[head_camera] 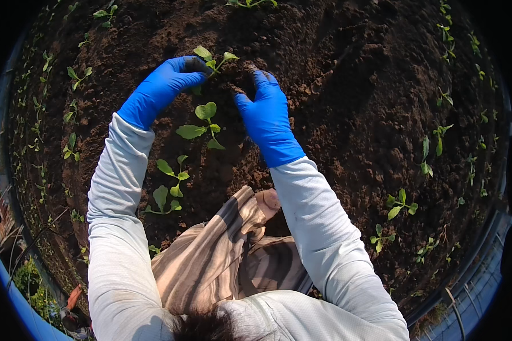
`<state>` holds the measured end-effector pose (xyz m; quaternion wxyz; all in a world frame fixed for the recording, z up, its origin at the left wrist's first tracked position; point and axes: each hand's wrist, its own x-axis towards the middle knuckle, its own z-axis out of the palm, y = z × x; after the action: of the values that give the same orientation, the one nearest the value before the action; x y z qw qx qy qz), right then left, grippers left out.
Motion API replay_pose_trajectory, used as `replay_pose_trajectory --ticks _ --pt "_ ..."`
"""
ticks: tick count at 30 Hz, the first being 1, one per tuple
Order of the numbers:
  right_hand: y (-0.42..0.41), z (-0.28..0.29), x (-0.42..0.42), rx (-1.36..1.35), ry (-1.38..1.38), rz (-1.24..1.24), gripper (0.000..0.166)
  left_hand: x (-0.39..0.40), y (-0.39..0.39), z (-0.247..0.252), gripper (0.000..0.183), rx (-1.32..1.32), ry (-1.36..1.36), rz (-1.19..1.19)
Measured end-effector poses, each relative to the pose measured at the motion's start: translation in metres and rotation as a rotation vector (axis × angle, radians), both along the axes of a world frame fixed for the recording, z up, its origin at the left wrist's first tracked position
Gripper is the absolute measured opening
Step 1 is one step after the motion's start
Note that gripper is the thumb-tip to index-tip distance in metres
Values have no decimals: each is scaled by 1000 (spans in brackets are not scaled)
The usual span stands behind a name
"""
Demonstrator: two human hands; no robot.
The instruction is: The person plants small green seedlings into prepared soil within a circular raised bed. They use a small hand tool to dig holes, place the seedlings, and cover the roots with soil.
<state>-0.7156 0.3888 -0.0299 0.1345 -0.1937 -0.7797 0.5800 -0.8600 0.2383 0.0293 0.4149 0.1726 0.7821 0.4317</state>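
Observation:
Both my hands wear blue gloves with soil on the fingertips. My left hand [169, 81] reaches to a small green seedling [213, 62], its thumb and fingers brought together at the left side of the stem; whether they pinch it is hidden. To the right of that seedling, my right hand [262, 100] has thumb and fingers apart over the brown soil [243, 170], with crumbs of soil at the tips. A larger leafy seedling [206, 125] grows just below, between my wrists. Nearer my body stand two more seedlings [177, 174] [164, 200] beside my left sleeve.
Rows of seedlings run along the left [71, 147] and the right [402, 204]. A bare foot [268, 203] and striped trousers [209, 260] are close below my hands. Blue sheeting with wire mesh [473, 277] edges the plot at lower right.

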Motion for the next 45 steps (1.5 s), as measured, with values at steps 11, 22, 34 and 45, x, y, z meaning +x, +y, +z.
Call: replay_pose_trajectory --ticks 11,22,34,45 --pt "3 -13 -21 378 -109 92 49 6 6 -4 20 42 -25 60" --pt "57 -34 107 -261 -147 -292 27 15 12 36 26 -27 300 127" --pt "127 -74 59 256 -330 -318 40 176 37 88 25 112 55 -330" --pt "84 -144 156 666 -539 39 65 115 -50 67 30 -166 685 19"
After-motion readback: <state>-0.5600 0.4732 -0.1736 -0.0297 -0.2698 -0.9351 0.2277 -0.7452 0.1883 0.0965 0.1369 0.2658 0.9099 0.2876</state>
